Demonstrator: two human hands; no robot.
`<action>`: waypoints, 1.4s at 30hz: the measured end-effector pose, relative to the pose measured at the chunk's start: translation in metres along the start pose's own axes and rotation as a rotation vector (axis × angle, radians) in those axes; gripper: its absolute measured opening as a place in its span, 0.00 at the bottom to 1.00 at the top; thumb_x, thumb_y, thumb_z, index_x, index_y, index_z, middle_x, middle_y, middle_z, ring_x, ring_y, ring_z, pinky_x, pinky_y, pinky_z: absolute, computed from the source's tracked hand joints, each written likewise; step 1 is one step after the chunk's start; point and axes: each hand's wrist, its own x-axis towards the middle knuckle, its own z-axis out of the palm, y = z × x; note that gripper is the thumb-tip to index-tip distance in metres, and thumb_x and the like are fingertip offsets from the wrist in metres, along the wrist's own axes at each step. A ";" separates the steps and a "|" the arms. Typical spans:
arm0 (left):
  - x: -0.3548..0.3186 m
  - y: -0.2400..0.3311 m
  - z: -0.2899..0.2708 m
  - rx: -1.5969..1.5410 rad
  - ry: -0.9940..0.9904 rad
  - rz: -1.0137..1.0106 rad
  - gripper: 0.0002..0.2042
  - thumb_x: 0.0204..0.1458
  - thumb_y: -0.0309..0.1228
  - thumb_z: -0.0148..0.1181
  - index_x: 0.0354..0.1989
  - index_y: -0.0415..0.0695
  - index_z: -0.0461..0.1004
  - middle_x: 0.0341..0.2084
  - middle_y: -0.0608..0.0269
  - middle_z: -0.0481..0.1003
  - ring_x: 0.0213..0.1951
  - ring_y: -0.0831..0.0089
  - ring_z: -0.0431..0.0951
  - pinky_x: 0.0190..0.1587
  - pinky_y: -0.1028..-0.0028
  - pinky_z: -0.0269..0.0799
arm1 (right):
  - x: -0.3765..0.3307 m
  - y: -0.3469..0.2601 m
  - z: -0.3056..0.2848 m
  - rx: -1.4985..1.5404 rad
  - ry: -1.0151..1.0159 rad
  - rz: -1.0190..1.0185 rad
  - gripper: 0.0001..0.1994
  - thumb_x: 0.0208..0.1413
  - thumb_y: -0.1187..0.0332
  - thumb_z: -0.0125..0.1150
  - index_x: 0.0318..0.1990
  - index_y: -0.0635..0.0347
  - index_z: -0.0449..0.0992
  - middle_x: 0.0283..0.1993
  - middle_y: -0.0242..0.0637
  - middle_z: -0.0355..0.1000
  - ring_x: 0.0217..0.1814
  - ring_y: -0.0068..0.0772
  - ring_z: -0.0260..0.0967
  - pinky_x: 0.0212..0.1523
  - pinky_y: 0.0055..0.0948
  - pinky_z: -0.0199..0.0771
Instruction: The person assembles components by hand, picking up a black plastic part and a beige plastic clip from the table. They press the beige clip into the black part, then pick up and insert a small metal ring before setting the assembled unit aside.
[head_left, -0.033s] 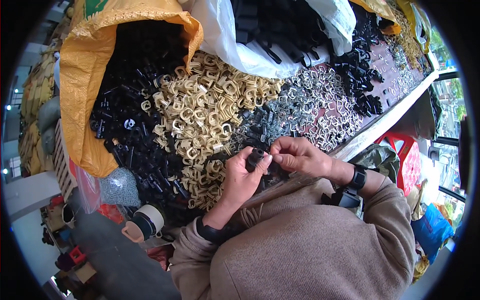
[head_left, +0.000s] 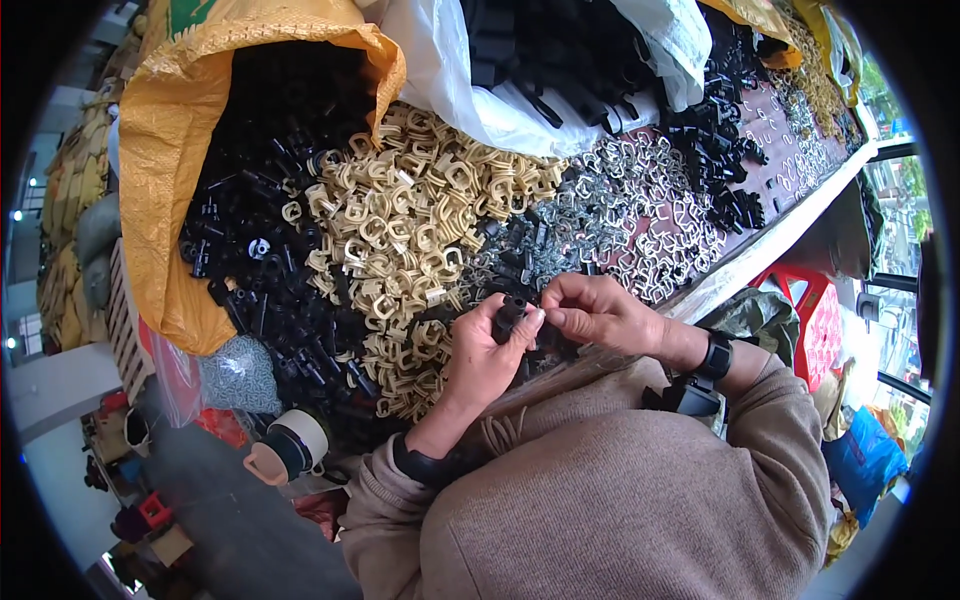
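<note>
Bright windows [head_left: 903, 190] stand far to the right of both grips. Full sacks [head_left: 75, 210] are piled far off to the left. Ahead of the grips is a big table [head_left: 752, 187], with its near edge close to them, maybe so that things are easy to reach. Ahead and to the left, an orange bag [head_left: 160, 200] has its mouth facing the table, and black bits [head_left: 285, 330] lie in front of it, perhaps so they can be scooped out. Farther ahead, a white bag [head_left: 440, 60] gapes wide, with black things inside. A red stool [head_left: 822, 330] is off to the right of the right grip.

Cream rings [head_left: 400, 220] make a heap just ahead of the left grip, likely loose so one can be picked fast. Wire clips [head_left: 665, 230] lie past the right grip, spread thin, maybe so they don't tangle. A cup [head_left: 298, 437] is left of the left grip, likely kept out of the way.

The left grip [head_left: 485, 352] is wrapped around a black part [head_left: 513, 310], round end up, which probably keeps it steady. Just beside it, the right grip [head_left: 605, 318] has thumb and finger pinched together. I cannot tell if something tiny is between them.
</note>
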 end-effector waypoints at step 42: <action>0.002 -0.004 0.000 -0.363 -0.298 -0.297 0.18 0.52 0.29 0.45 0.50 0.34 0.58 0.39 0.64 0.67 0.37 0.81 0.68 0.39 0.80 0.67 | 0.000 -0.011 -0.007 -1.127 0.084 -0.500 0.07 0.35 0.70 0.56 0.22 0.60 0.64 0.21 0.36 0.60 0.21 0.37 0.64 0.20 0.32 0.64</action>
